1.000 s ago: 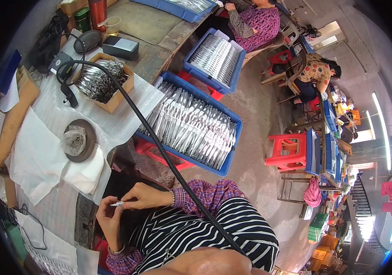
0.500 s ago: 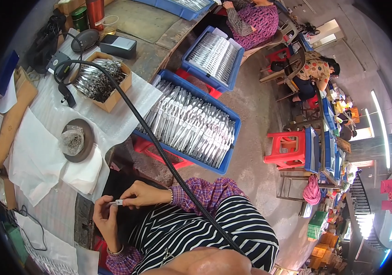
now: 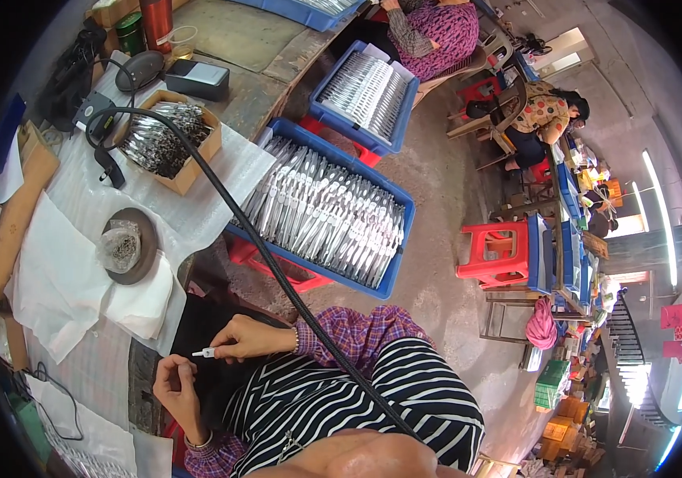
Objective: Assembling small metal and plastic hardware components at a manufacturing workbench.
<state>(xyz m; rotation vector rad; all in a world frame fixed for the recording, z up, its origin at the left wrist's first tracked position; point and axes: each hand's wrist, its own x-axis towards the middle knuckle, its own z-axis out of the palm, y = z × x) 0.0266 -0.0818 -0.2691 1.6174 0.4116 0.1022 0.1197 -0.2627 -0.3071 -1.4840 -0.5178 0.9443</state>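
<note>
Head view shows the right hand (image 3: 249,340) pinching a small white plastic piece (image 3: 204,352) over the lap. The left hand (image 3: 175,384) curls up, fingertips touching its end. Shiny metal tools fill a blue crate (image 3: 321,211) nearby.

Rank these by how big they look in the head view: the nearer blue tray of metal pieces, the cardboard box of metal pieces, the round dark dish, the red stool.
Largest to smallest:
1. Nearer blue tray
2. Cardboard box
3. Red stool and round dark dish: these look about alike, and fisheye bending makes ranking them unsure.
</note>
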